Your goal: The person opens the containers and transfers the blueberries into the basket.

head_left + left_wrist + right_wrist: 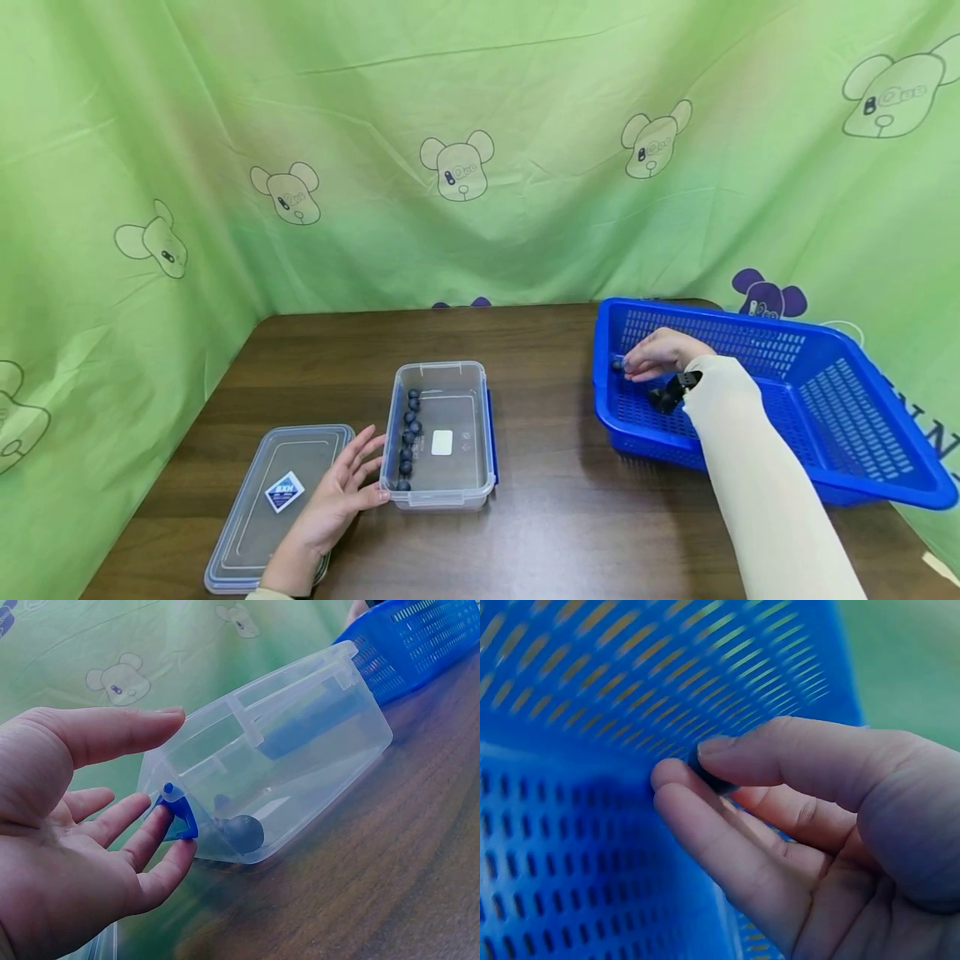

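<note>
My right hand (663, 352) reaches into the left end of the blue basket (870, 433). Between thumb and fingers it pinches a dark blueberry (718, 780), partly hidden by the fingertips. My left hand (341, 492) has its fingers spread, touching the left side of a clear plastic container (465, 408). In the left wrist view its fingers lie against the container's blue latch (180, 814). Several blueberries (406, 454) lie in a rough line along the container's left inner wall.
A clear lid (255, 517) with a blue-and-white label lies on the brown table (540, 533), left of the container and partly under my left forearm. Green printed cloth (525, 233) hangs behind and beside the table. The basket stands at the right.
</note>
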Motion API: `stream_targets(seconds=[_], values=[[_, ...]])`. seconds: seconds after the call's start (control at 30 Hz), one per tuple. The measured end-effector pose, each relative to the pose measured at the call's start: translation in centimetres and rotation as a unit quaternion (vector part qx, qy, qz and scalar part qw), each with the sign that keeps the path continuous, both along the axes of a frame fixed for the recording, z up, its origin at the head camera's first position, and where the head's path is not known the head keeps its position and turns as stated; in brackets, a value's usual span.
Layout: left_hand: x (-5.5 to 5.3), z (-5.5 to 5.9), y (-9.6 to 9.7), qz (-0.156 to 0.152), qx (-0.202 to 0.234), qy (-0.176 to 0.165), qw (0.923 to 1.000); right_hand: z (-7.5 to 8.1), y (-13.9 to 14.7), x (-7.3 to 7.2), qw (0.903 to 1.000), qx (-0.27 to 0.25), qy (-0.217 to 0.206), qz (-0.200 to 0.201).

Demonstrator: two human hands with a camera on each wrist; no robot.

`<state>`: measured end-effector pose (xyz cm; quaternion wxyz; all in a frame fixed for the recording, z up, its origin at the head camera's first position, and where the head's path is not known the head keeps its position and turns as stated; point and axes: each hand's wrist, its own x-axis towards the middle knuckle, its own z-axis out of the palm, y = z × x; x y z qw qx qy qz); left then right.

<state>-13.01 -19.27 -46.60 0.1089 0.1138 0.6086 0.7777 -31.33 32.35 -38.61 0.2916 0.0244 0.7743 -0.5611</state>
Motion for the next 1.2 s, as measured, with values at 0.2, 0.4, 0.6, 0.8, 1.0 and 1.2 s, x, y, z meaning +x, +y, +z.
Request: stream_targets(seconds=[0.2,0.4,0.6,0.8,1.0,1.2], values=[[0.0,0.0,-0.1,0.002,-0.006,-0.004,1.0000,-0.5,-0.6,0.3,0.9985,0.053,-0.013,0.002],[-0.1,0.1,-0.1,0.002,-0.009,-0.004,0.9999,-0.6,-0.9,0.4,0.9968,0.079,-0.012,0.008],[0.0,0.2,-0.1,0.006,-0.010,-0.008,0.9999,-0.5,-0.9,0.5,0.9966,0.081,-0.011,0.012],[-0.1,0.2,-0.1,0.003,-0.008,-0.008,0.9999,-0.2,-0.6,0.3,0.9988,0.045,-0.017,0.005],[-0.1,0.1,-0.1,0.004,-0.006,-0.005,1.0000,0.8,-0.4,-0.2,0.9992,-0.032,-0.018,-0.013],[-0.2,0.0,-0.1,0.003,-0.005,-0.010,0.9999,2.7,-0.6,-0.2,0.9942,-0.101,0.016,-0.036]])
